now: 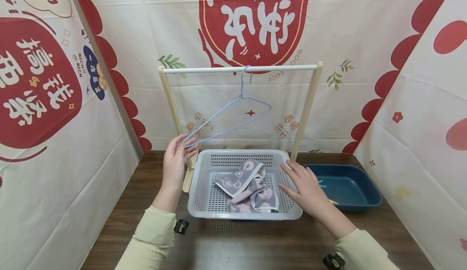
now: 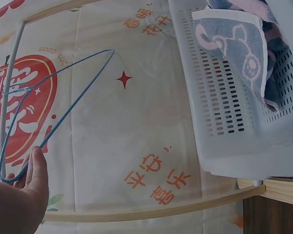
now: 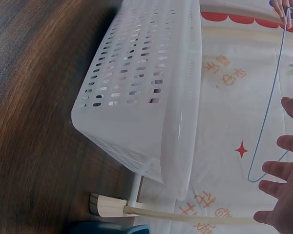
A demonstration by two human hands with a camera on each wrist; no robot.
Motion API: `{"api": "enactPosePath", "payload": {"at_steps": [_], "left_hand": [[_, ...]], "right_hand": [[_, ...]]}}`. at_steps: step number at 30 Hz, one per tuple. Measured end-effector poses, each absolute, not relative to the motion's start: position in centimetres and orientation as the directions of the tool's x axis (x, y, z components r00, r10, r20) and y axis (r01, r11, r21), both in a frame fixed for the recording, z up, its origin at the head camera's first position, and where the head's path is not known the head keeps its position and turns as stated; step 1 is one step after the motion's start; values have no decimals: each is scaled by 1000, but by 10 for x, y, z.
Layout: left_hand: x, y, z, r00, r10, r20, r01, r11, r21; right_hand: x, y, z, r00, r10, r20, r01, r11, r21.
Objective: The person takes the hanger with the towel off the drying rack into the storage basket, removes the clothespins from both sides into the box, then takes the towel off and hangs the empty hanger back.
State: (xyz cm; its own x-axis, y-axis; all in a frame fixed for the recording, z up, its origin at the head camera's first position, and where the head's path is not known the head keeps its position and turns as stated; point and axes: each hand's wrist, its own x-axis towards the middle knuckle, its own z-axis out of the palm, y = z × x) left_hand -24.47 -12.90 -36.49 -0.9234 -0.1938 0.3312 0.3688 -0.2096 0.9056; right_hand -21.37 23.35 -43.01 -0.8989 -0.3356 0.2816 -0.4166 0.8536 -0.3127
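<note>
A blue wire clothes hanger (image 1: 233,130) hooks over the white bar of a small wooden drying rack (image 1: 233,69), tilted with its left corner lowest. My left hand (image 1: 176,156) holds that corner between thumb and fingers; the left wrist view shows the thumb (image 2: 37,168) against the wire. Below stands a pale grey perforated plastic basket (image 1: 202,185). Inside it lies a crumpled grey and pink towel (image 1: 238,179) with white edging, its pattern showing in the left wrist view. My right hand (image 1: 304,187), fingers spread and holding nothing, hovers by the basket's right rim.
To the right of the basket sits a dark blue tray (image 1: 350,189), partly covered by my right arm. Small light blue and yellow pieces (image 1: 333,201) show at its left side. Printed cloth walls (image 1: 412,148) enclose the brown wooden table (image 1: 233,245) at the back and sides.
</note>
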Motion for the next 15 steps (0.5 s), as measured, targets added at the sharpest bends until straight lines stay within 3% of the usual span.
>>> {"api": "enactPosePath", "payload": {"at_steps": [15], "left_hand": [[-233, -143, -375, -928, -213, 305, 329, -83, 941]], "right_hand": [[-209, 248, -423, -904, -311, 293, -394, 872, -291]]}}
